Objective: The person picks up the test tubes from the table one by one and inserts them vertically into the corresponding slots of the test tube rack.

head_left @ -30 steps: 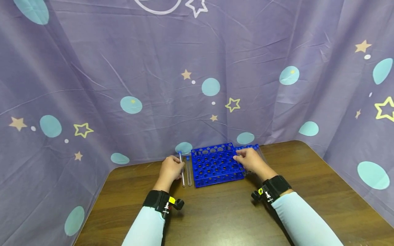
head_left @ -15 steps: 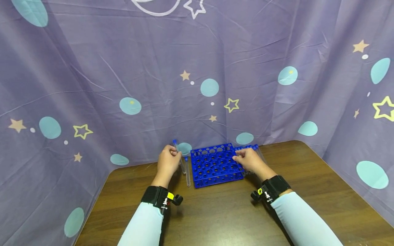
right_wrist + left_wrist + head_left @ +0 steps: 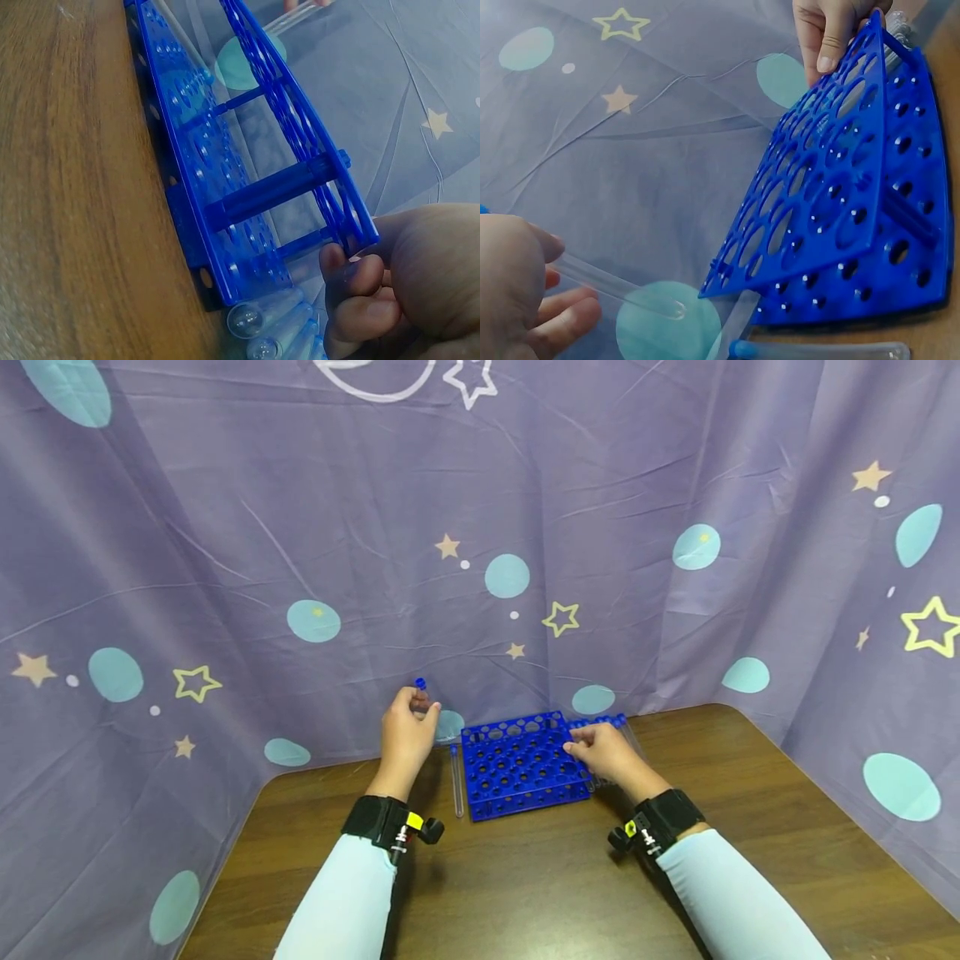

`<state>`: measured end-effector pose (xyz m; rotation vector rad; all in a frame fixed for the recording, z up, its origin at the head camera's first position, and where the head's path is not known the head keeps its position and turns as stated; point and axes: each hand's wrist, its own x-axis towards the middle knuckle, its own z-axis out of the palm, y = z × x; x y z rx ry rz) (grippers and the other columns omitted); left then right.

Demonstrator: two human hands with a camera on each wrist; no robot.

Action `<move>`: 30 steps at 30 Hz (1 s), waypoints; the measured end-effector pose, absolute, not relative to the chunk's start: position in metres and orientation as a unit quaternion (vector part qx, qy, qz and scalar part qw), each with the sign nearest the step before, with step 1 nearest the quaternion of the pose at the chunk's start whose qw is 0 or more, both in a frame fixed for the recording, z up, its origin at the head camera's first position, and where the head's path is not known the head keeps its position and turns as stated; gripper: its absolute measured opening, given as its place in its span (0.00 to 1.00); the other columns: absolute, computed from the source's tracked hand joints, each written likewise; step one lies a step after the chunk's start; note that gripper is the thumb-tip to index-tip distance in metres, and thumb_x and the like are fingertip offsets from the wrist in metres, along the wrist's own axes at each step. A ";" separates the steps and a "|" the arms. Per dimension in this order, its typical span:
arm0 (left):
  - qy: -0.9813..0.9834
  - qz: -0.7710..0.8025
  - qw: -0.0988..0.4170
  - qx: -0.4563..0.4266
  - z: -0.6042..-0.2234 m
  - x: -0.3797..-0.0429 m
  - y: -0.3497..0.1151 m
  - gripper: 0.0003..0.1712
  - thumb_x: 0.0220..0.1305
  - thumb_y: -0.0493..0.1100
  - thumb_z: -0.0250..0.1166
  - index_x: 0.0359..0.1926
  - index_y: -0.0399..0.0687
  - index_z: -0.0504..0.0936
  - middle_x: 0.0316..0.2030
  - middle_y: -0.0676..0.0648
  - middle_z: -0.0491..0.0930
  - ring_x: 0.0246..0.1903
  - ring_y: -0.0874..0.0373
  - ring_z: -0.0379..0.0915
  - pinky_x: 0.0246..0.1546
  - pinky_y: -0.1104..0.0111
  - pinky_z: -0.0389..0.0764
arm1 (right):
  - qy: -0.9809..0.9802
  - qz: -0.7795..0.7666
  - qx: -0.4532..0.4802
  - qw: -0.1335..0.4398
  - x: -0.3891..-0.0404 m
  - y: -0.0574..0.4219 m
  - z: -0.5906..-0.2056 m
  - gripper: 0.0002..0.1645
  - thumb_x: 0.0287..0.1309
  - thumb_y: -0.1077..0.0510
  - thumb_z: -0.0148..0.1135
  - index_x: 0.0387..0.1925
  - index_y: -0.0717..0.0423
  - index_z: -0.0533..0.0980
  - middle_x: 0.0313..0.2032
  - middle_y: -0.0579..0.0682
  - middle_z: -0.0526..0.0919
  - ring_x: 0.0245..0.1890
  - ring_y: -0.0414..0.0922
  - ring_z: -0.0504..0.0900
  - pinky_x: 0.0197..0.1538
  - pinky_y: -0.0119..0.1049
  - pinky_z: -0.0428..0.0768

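My left hand [image 3: 407, 727] holds a clear test tube [image 3: 622, 289] with a blue cap [image 3: 421, 683], raised to the left of the rack. In the left wrist view the tube slants down, its rounded end pointing toward the rack. The blue test tube rack [image 3: 517, 764] stands on the table, a perforated top plate over a lower one. With thumb and fingers my right hand [image 3: 606, 752] pinches the right edge of its top plate. Another capped test tube [image 3: 458, 785] lies on the table along the rack's left side.
Several blue-capped test tubes [image 3: 617, 720] lie on the table just right of the rack, partly hidden by my right hand. A patterned purple curtain [image 3: 375, 568] hangs close behind the rack and along both sides of the wooden table [image 3: 525, 893].
My left hand has lifted the test tube off the table beside the rack, moving it up and slightly left while tilting it. The right hand keeps its grip on the rack.
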<state>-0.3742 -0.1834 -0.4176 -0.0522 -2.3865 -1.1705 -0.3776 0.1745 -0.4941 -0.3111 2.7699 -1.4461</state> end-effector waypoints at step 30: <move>-0.905 -0.374 0.199 -0.044 -0.442 -0.396 -0.156 0.14 0.82 0.44 0.71 0.61 0.44 0.84 0.54 0.42 0.90 0.58 0.42 0.84 0.61 0.46 0.84 | 0.883 -0.457 -0.108 -0.012 -0.381 0.176 -0.497 0.28 0.79 0.56 0.71 0.69 0.74 0.81 0.24 0.41 0.81 0.17 0.36 0.74 0.26 0.33 0.76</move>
